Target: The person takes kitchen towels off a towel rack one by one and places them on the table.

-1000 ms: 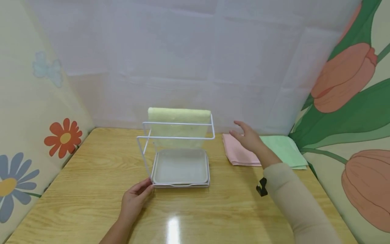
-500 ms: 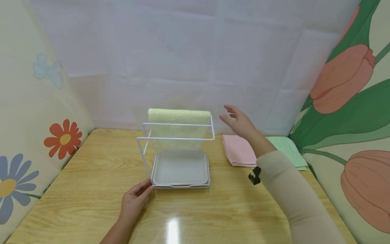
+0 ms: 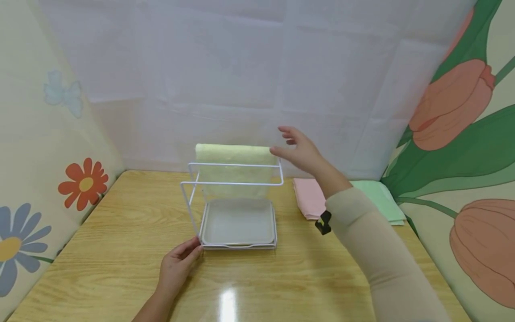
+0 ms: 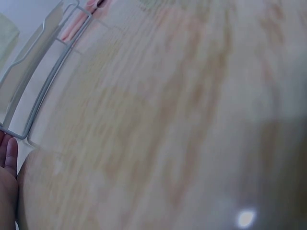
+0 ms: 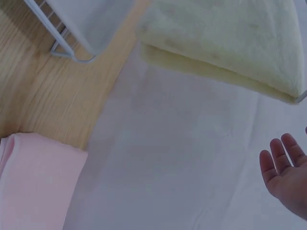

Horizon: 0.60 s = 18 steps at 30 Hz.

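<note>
A white wire rack (image 3: 232, 183) stands on the wooden table, a pale yellow towel (image 3: 233, 154) folded over its rear top bar. In its base lies a light grey tray (image 3: 238, 221). My left hand (image 3: 177, 264) holds the rack's front left corner between thumb and fingers; only part of this hand (image 4: 8, 167) shows in the left wrist view. My right hand (image 3: 301, 152) is raised by the towel's right end, fingers loosely bent and holding nothing. Seen from the right wrist, a gap separates these fingers (image 5: 283, 151) from the towel (image 5: 225, 43).
To the right of the rack lie a folded pink cloth (image 3: 309, 199) and a folded mint green cloth (image 3: 380, 201), partly behind the right forearm. A white sheet (image 3: 225, 76) hangs behind the table (image 3: 120, 255). Painted panels flank it on both sides.
My right hand has moved left and up, from above the pink cloth to the towel's right end. The left hand has stayed at the rack's corner.
</note>
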Each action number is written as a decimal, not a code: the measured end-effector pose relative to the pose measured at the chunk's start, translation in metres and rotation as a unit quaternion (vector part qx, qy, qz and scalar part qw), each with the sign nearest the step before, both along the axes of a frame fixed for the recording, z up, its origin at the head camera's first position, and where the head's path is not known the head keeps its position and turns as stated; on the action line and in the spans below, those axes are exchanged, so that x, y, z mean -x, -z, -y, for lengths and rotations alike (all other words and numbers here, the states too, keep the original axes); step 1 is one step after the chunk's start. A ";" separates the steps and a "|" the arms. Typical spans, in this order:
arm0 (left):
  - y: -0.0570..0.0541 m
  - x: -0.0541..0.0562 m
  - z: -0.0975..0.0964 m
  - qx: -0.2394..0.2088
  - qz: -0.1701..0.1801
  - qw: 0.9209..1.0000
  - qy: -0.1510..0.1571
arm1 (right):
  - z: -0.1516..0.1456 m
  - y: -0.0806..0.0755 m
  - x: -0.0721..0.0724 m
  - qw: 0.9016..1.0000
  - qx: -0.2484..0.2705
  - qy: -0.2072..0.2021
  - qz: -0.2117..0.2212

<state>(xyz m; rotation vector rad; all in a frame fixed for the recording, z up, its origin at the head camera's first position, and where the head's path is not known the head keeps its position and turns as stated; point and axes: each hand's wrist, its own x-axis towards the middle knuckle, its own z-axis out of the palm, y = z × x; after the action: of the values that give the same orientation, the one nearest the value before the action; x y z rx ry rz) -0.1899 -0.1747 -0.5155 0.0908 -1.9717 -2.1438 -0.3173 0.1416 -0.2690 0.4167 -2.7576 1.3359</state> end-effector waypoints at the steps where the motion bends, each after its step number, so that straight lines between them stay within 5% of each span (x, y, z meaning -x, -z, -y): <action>1: 0.000 0.000 0.000 -0.002 0.001 1.000 0.000 | 0.002 -0.002 0.000 1.000 -0.002 -0.002 0.001; 18: 0.000 -0.001 0.000 0.006 0.012 1.000 -0.004 | 0.048 -0.019 0.003 0.997 -0.045 -0.058 0.003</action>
<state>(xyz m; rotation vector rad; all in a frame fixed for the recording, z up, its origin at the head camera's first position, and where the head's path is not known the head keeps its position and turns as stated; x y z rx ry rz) -0.1893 -0.1751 -0.5151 0.1229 -1.9939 -2.1347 -0.3204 0.0937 -0.2499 0.5862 -2.8474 1.2394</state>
